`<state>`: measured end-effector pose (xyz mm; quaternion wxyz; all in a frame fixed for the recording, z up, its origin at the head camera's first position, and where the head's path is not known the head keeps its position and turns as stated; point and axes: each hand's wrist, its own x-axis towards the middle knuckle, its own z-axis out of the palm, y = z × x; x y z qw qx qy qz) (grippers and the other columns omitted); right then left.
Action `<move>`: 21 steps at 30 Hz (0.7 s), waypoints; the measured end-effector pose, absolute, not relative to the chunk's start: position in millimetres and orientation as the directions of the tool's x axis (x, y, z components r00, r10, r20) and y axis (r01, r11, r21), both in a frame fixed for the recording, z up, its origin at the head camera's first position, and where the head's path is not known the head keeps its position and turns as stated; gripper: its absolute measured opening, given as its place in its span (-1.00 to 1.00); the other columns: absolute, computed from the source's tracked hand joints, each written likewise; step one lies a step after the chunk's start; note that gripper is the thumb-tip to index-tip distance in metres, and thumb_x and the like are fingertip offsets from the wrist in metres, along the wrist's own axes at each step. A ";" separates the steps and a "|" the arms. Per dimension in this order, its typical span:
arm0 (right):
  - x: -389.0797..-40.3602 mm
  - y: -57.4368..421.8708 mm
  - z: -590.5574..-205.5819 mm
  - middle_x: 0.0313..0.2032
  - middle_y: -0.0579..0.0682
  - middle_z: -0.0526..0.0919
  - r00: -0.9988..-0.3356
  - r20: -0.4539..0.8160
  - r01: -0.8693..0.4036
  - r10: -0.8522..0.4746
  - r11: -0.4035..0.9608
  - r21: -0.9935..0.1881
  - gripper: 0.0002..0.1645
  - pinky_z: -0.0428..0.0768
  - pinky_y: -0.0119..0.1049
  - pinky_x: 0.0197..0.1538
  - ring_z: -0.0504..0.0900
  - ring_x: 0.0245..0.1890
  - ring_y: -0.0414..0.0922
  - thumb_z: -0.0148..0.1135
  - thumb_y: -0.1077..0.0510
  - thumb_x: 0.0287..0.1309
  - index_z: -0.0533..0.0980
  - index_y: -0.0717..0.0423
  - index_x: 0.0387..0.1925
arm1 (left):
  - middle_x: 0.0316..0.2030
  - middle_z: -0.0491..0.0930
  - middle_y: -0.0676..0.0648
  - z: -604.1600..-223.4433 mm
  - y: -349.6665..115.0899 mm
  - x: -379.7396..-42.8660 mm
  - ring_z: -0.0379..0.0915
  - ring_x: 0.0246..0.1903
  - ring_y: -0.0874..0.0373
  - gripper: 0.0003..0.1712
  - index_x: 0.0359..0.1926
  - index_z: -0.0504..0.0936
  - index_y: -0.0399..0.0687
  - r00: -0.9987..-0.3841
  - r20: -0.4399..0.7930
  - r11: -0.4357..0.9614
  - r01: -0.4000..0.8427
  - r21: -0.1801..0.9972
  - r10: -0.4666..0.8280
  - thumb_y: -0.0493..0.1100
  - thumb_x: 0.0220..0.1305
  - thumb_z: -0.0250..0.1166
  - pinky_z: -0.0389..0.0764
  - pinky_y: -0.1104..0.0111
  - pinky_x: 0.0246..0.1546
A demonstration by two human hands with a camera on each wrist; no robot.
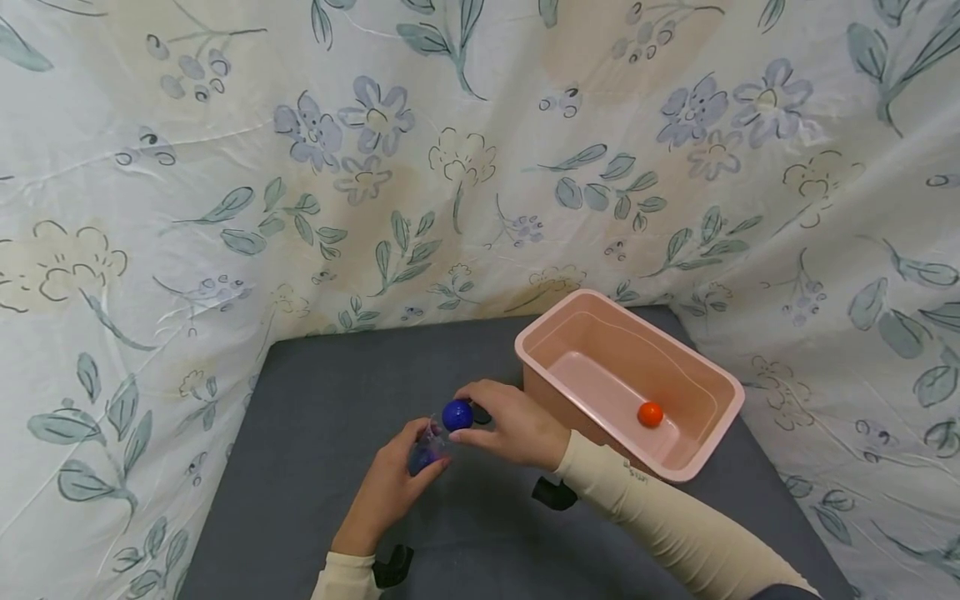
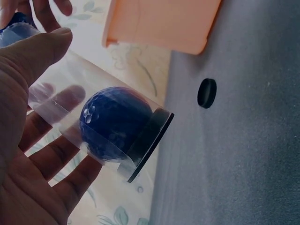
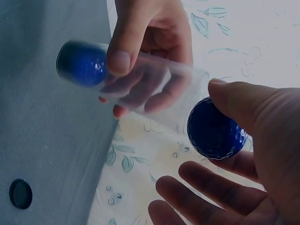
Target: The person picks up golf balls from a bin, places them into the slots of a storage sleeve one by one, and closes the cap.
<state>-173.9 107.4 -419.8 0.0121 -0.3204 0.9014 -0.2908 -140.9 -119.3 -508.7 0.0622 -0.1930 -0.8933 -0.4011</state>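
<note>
My left hand (image 1: 392,479) grips a clear plastic tube (image 3: 154,86) between thumb and fingers. A black cap (image 2: 151,145) closes the tube's lower end, and a dimpled blue golf ball (image 2: 115,123) sits inside against it. My right hand (image 1: 517,423) pinches a second blue golf ball (image 1: 457,415) between thumb and fingers, right at the tube's upper mouth. In the right wrist view this second ball (image 3: 216,129) overlaps the rim, with the other fingers spread below it. The tube is tilted, its capped end lower and toward me.
A pink plastic bin (image 1: 551,387) stands right of my hands, with an orange ball (image 1: 650,414) on its floor. A loose round black cap (image 2: 206,93) lies on the dark grey table (image 1: 337,375). Floral cloth (image 1: 465,167) hangs around the table's back and sides.
</note>
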 end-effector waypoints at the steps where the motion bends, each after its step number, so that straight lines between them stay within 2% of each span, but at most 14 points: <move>1: -173.4 106.4 -420.2 -0.02 -0.15 0.61 -0.792 0.165 -0.572 -0.588 0.621 -0.535 -0.35 0.64 -0.44 -0.10 0.60 -0.12 -0.31 0.26 -0.28 0.15 0.46 -0.03 0.16 | 0.08 0.55 0.17 -508.9 -119.3 -141.0 0.54 0.05 0.27 -0.41 0.22 0.36 0.35 -0.916 0.269 0.602 0.398 0.692 0.297 0.11 0.20 0.35 0.62 0.18 0.01; 13: -169.0 100.7 -431.1 0.02 -0.17 0.59 -0.779 0.147 -0.564 -0.610 0.578 -0.590 -0.38 0.62 -0.34 0.04 0.58 -0.01 -0.30 0.14 -0.32 0.22 0.45 -0.10 0.18 | 0.08 0.53 0.24 -508.3 -117.1 -142.1 0.54 0.04 0.30 -0.41 0.23 0.33 0.37 -0.888 0.318 0.559 0.456 0.692 0.331 0.14 0.21 0.33 0.61 0.09 0.03; 17: -168.6 102.3 -430.4 0.05 -0.15 0.59 -0.769 0.141 -0.568 -0.624 0.565 -0.599 -0.38 0.63 -0.27 0.05 0.59 0.00 -0.24 0.11 -0.29 0.27 0.44 -0.09 0.23 | 0.08 0.55 0.19 -507.5 -116.1 -141.6 0.54 0.07 0.27 -0.42 0.22 0.34 0.34 -0.889 0.316 0.556 0.455 0.695 0.332 0.13 0.22 0.33 0.61 0.10 0.02; 21: -168.9 105.4 -427.8 0.08 -0.14 0.59 -0.772 0.143 -0.574 -0.620 0.581 -0.577 -0.38 0.62 -0.30 0.02 0.59 -0.01 -0.23 0.09 -0.28 0.29 0.42 -0.10 0.26 | 0.05 0.56 0.17 -506.8 -115.0 -140.7 0.56 0.04 0.29 -0.43 0.21 0.35 0.35 -0.903 0.281 0.578 0.424 0.697 0.324 0.11 0.21 0.34 0.64 0.19 -0.02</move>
